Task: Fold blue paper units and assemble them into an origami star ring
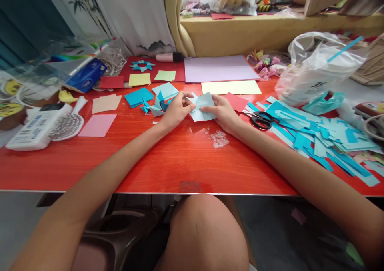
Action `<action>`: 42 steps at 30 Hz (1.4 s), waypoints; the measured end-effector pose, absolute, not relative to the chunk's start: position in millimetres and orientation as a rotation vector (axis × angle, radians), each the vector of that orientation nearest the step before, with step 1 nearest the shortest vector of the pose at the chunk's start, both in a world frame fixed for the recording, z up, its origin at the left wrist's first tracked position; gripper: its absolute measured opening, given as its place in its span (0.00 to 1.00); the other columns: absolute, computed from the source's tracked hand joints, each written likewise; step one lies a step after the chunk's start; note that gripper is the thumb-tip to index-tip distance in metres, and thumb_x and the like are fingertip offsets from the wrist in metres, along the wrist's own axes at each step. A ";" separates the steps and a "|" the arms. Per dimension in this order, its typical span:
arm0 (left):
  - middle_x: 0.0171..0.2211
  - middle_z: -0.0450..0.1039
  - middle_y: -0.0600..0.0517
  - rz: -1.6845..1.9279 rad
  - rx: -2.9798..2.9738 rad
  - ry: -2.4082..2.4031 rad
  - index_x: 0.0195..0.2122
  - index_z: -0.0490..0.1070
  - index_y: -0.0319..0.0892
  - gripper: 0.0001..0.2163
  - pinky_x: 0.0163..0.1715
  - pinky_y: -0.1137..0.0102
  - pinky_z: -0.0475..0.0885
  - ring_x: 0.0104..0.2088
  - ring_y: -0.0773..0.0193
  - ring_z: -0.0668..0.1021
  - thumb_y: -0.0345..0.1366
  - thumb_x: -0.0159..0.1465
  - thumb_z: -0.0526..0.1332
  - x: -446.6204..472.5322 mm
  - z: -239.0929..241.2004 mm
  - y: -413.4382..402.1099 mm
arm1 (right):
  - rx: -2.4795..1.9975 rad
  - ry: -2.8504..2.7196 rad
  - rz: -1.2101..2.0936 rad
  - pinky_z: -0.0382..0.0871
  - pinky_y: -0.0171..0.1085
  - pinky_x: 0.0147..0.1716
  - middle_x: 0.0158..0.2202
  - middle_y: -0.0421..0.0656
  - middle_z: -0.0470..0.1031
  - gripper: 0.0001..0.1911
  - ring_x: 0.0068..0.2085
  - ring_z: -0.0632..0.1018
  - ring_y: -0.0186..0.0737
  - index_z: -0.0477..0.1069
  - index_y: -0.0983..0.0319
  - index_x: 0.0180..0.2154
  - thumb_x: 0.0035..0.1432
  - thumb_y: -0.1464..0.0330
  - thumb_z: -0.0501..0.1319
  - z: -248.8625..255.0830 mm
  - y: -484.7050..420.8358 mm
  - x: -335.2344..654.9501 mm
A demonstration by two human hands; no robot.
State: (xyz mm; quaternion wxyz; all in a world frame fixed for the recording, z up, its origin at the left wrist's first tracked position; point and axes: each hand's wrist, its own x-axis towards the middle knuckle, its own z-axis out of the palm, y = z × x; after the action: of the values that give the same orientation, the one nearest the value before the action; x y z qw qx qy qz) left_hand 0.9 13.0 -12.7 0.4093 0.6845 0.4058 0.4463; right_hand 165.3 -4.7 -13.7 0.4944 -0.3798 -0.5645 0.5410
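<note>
We are sitting at a glossy red desk (pixel 141 159), its near edge running straight across above our knee (pixel 207 231). Over its middle, our 2 hands are holding a pale blue sheet (pixel 204 113): our left hand (pixel 179 109) is pinching its left side, thumb and forefinger brought together, and our right hand (pixel 225 110) is gripping its right side, the thumb lying flat on the paper, so each grip is nearly closed. Just left, folded blue pieces (pixel 157 106) are resting beside a blue paper stack (pixel 139 97). White shreds (pixel 219 139) are dotting the wood below our right hand. To the right, black-handled scissors (pixel 261 121) are lying against a spreading heap of blue strips (pixel 324 131), with a white plastic bag (pixel 318 71) standing behind. Farther back, a lavender sheet (pixel 220 68) is covering the desk near a yellow ledge (pixel 270 35), where bags and clutter are crowding together. On the left, a paddle hairbrush (pixel 67 125) is leaning by a white box (pixel 39 127). Behind, a white curtain (pixel 129 15) printed with bamboo is hanging next to a dark teal curtain (pixel 30 19), and a brown stool (pixel 120 239) is standing under the desk
</note>
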 end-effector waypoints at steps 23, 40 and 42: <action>0.20 0.67 0.54 1.052 1.516 1.004 0.24 0.67 0.37 0.06 0.22 0.76 0.67 0.19 0.73 0.70 0.31 0.57 0.58 -1.8 -1.5 5.9 | -0.960 -1.576 1.019 0.67 0.41 0.43 0.42 0.40 0.75 0.12 0.42 0.74 0.40 0.72 0.58 0.41 0.54 0.65 0.57 -12.1 -2.5 171.2; 0.20 0.67 0.53 1.076 1.397 0.981 0.22 0.69 0.36 0.05 0.21 0.76 0.67 0.19 0.73 0.70 0.30 0.55 0.59 -1.4 1.5 4.8 | -0.993 -1.702 0.757 0.66 0.39 0.40 0.36 0.40 0.77 0.14 0.38 0.74 0.38 0.76 0.58 0.36 0.56 0.69 0.52 -7.1 -10.0 170.3; 0.20 0.67 0.53 1.059 1.394 0.985 0.22 0.68 0.36 0.06 0.21 0.76 0.67 0.19 0.73 0.70 0.29 0.55 0.58 -1.5 2.7 4.5 | -0.986 -1.699 0.747 0.66 0.39 0.40 0.36 0.40 0.78 0.14 0.38 0.74 0.38 0.77 0.58 0.35 0.56 0.70 0.52 -6.8 -10.4 170.3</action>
State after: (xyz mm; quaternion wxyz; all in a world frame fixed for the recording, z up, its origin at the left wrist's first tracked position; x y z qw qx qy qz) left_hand -1.5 4.5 2.7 0.5367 0.5855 0.4139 0.4448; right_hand 170.3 -10.4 -6.8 0.4970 -0.4073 -0.7014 0.3083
